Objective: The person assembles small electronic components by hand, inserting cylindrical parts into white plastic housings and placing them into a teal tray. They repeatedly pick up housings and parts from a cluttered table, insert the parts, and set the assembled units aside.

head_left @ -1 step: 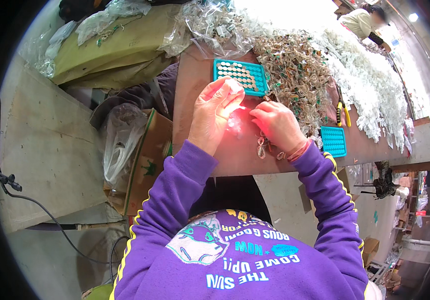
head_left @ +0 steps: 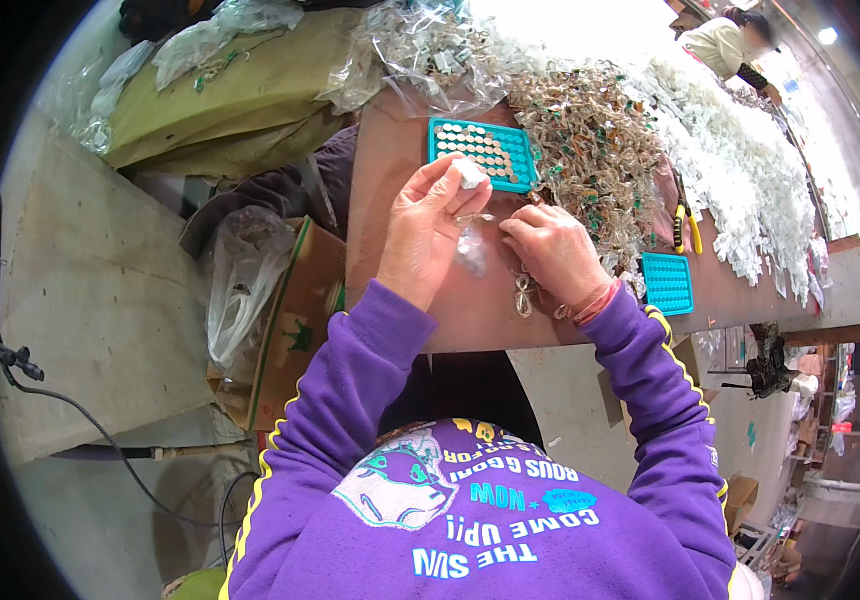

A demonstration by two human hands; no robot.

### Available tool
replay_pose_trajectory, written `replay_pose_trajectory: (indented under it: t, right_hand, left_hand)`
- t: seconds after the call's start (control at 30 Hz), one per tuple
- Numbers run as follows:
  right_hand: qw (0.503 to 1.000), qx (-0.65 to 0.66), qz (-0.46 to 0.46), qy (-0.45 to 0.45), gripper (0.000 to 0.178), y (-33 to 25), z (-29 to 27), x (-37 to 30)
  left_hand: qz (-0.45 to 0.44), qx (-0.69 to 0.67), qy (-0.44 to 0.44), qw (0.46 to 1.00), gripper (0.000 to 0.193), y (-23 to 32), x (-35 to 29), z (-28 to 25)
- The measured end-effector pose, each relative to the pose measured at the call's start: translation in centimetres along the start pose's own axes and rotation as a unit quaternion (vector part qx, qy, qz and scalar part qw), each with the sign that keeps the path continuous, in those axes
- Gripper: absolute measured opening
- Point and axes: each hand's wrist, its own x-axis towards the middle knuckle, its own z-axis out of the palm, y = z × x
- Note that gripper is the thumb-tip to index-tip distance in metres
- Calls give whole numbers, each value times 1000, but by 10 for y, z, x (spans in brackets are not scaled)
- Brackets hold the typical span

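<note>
My left hand (head_left: 428,222) is closed on a small white plastic box (head_left: 471,174), pinched between thumb and fingers. Below that hand a small clump of clear plastic (head_left: 471,250) shows over the table. My right hand (head_left: 556,248) is closed, thumb against bent fingers, close to the left; whatever it pinches is hidden by the fingers. Beneath it, loops of thin clear wire (head_left: 522,300) lie at the table's near side. Just beyond my left hand is a teal tray (head_left: 522,145) with round silver button cells in many of its pockets.
A heap of tangled clear wires (head_left: 590,150) lies right of the tray, with a white pile (head_left: 730,170) beyond. Yellow-and-black pliers (head_left: 687,222) and a second teal tray (head_left: 668,283) are at the right. Another person (head_left: 718,48) works far right. A cardboard box (head_left: 290,330) stands left.
A red glow that lit both hands and the clear clump between them has gone out. Both hands stay in nearly the same place.
</note>
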Motion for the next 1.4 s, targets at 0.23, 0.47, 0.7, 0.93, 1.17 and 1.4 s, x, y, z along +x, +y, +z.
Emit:
replay_pose_trajectory:
  t: [0.23,0.47,0.7,0.93,1.17,1.4]
  right_hand:
    - [999,-30,-15,16,7,6,12,-5]
    - [985,146,87,35,10,14,6,-4]
    - [997,13,-77,-22,15,20,0,0]
    - [955,-82,-269,-90,25,41,1,14]
    - [983,-7,-186,-7,11,32,6,22]
    - [798,556,233,-15,7,22,-16,19]
  left_hand:
    - [-18,10,-5,1000,24,4,0,1]
    - [-5,26,10,1000,27,3,-3,5]
    - [-32,-4,0,999,25,2,0,0]
    - [-54,-18,-3,998,23,3,4,-8]
    - [-63,-56,11,996,15,5,3,-4]
    - [-93,13,-13,995,27,5,0,0]
